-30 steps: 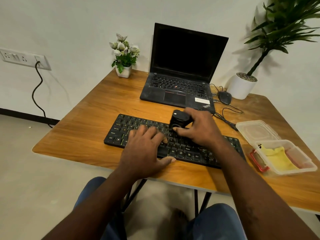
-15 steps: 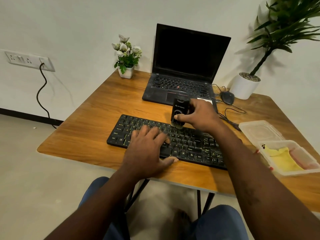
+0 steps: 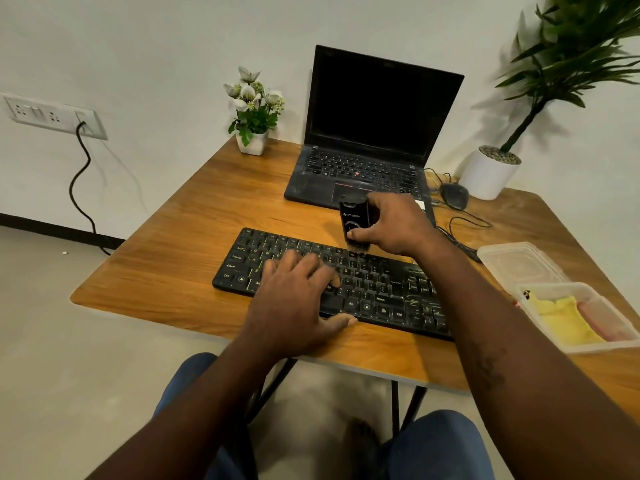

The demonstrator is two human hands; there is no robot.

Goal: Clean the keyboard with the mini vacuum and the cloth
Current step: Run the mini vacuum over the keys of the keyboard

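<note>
Head view: right hand (image 3: pixel 391 225) grips the mini vacuum (image 3: pixel 354 220) just beyond the left hand (image 3: pixel 294 299) (flat, pinning the keyboard (image 3: pixel 377 285)); hard pushing could pop a keycap.

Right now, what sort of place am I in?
Likely a home or small office workspace: a wooden table holds an open laptop, a mouse and a keyboard, with a wall socket panel beside it.

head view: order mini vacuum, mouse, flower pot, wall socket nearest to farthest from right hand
1. mini vacuum, in the right hand
2. mouse, right and behind
3. flower pot, table's back left
4. wall socket, far left wall
</note>
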